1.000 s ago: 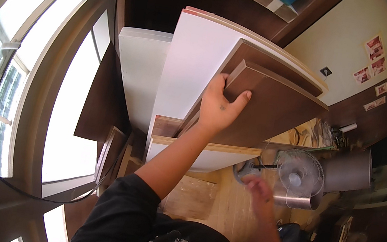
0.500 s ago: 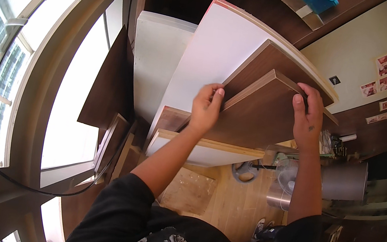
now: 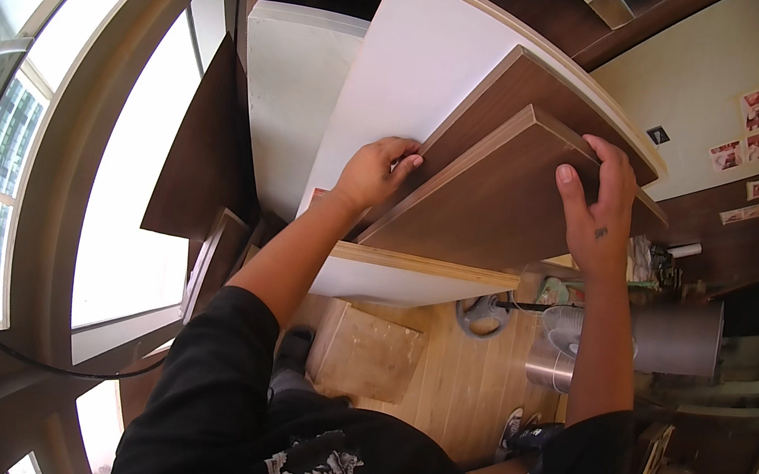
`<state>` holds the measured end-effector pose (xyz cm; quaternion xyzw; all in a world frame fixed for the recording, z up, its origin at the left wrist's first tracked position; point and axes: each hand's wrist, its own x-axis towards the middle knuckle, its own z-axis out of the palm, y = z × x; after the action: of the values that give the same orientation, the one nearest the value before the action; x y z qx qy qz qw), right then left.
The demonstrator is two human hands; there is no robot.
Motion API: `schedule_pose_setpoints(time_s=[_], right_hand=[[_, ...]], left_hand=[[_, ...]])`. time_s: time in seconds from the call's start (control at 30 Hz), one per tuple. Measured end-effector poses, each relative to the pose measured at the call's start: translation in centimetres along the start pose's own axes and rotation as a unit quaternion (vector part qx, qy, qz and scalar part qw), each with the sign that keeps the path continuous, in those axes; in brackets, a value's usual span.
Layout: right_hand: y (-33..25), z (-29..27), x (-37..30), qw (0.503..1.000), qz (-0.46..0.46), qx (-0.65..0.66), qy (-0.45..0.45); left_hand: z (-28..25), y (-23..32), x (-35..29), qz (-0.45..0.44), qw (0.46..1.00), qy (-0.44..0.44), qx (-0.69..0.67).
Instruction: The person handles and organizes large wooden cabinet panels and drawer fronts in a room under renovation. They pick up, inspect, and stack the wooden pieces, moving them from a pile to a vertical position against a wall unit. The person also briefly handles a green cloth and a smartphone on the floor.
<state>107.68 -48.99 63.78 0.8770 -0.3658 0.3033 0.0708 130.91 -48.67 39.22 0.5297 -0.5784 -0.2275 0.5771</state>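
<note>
Front panel [image 3: 505, 197], flat woodgrain, is clasped by right grip [image 3: 601, 213], rear brown panel [image 3: 496, 107] by left grip [image 3: 373, 172].

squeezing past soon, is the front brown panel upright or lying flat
Upright, tilted: the front brown panel shows its thin edge uppermost, right hand on that edge.

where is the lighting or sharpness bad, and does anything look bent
Head view: a left-side window pane is blown white; head view: the window frame bows and the corners go black; head view: the left hand and right hand look fairly sharp, while the lower-right background looks dim and soft.
</note>
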Motion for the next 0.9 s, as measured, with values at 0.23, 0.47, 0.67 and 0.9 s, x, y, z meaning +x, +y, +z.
schedule_pose_setpoints(time_s=[0.23, 0.47, 0.67, 0.9], right_hand=[[0.2, 0.2, -0.1, 1.0, 0.002, -0.021, 0.0], [0.3, 0.2, -0.1, 0.999, 0.001, -0.033, 0.008], [0.2, 0.3, -0.4, 0.999, -0.014, -0.045, 0.013], [0.4, -0.1, -0.8, 0.998, -0.032, -0.058, 0.017]], left_hand=[[-0.1, -3.3, -1.5, -0.011, 0.985, -0.101, 0.141], [1.1, -6.7, -4.6, -0.068, 0.986, -0.108, 0.111], [1.5, -7.6, -5.1, -0.097, 0.979, -0.126, 0.126], [1.2, -2.3, -2.4, -0.064, 0.996, -0.039, 0.041]])
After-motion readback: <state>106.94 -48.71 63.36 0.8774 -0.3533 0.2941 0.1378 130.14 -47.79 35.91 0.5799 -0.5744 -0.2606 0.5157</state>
